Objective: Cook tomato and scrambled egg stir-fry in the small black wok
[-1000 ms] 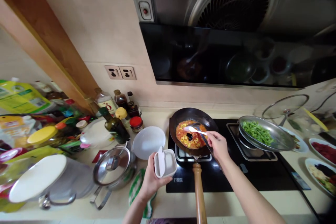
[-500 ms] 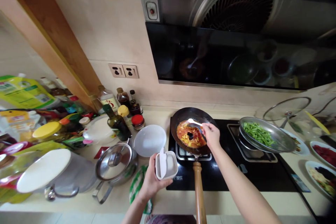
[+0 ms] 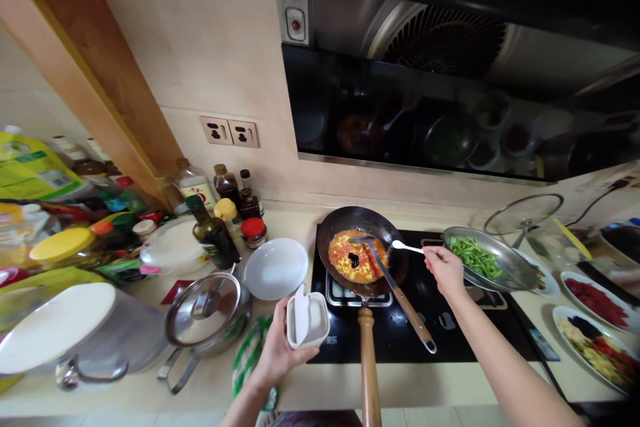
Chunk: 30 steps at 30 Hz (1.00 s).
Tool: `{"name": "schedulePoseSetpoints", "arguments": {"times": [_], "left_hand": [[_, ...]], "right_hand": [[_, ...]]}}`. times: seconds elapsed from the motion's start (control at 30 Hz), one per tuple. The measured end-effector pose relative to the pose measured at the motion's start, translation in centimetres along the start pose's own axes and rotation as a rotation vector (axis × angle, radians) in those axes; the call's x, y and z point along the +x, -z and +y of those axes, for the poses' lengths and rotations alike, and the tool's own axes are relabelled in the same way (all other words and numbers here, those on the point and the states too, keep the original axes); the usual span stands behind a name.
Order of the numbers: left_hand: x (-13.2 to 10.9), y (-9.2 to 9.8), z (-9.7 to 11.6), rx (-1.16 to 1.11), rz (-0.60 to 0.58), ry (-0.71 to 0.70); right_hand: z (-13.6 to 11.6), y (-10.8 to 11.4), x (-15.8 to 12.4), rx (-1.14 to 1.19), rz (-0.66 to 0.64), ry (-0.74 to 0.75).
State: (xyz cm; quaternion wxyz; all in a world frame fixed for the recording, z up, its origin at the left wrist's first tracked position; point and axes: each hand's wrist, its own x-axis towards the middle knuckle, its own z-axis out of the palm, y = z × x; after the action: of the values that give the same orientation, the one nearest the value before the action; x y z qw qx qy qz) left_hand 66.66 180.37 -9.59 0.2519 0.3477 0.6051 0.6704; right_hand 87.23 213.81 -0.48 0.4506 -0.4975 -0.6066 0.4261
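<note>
My left hand (image 3: 281,343) is wrapped round a small white lidded container (image 3: 314,320), its lid up, in front of the white plate. Between the fingers of my right hand (image 3: 445,270) is the handle of a small white spoon (image 3: 407,247), held level near the wok's right rim. The dark wok (image 3: 327,223) holds a red and yellow stew with a dark clump in the middle. A spatula with a wooden handle (image 3: 413,317) leans in the wok, its blade in the food.
A steel pan of green vegetables (image 3: 475,257) rests at the right of the black stove. Plates of chopped food (image 3: 595,347) stand far right. A lidded saucepan (image 3: 207,313), a white plate (image 3: 277,268), bottles and jars crowd the left. The range hood (image 3: 400,107) hangs above.
My right hand has moved right with the spoon, away from above the stew, uncovering the spatula handle. My left hand still holds the container. The view has shifted slightly.
</note>
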Motion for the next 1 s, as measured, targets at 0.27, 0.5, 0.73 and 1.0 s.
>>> {"name": "schedulePoseSetpoints", "arguments": {"times": [0.27, 0.5, 0.73, 1.0], "left_hand": [[0.0, -0.8, 0.4, 0.025, 0.004, -0.001], [-0.2, -1.2, 0.4, 0.071, 0.032, 0.010], [-0.5, -1.4, 0.4, 0.037, 0.037, 0.030], [1.0, -0.3, 0.7, 0.002, 0.017, 0.001]], "right_hand": [[1.2, 0.0, 0.9, 0.009, 0.032, 0.014], [2.5, -0.2, 0.8, -0.095, -0.029, 0.054], [1.1, -0.4, 0.3, -0.085, -0.080, 0.099], [-4.4, -3.0, -7.8, 0.075, -0.496, 0.088]]}}
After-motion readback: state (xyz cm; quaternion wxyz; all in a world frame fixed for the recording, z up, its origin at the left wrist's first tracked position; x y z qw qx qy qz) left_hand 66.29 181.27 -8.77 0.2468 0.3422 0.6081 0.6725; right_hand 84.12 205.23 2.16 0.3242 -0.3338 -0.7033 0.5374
